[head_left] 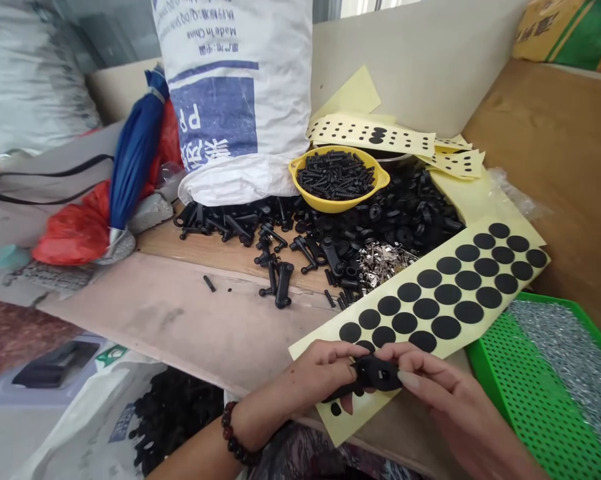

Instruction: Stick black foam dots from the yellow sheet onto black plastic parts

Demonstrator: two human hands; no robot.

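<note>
2 hands on 1 black plastic part point(378, 373): left hand point(320, 373) pinches its left end, right hand point(440, 390) fingers pressed onto its right end and top. Part sits just above the near edge of the yellow sticker sheet point(430, 300) with black round pads, directly beyond the fingertips. Right of the right hand: green perforated tray point(525, 400) holding small silver screws. Well beyond the fingers: yellow bowl point(338, 177) full of black screws, loose black parts point(400, 213) piled around it. Below-left of the left hand: white bag point(125, 413) holding black parts.

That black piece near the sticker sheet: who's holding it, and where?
Both hands: the left hand pinches the black plastic part at its left end, the right hand at its right edge.
</note>
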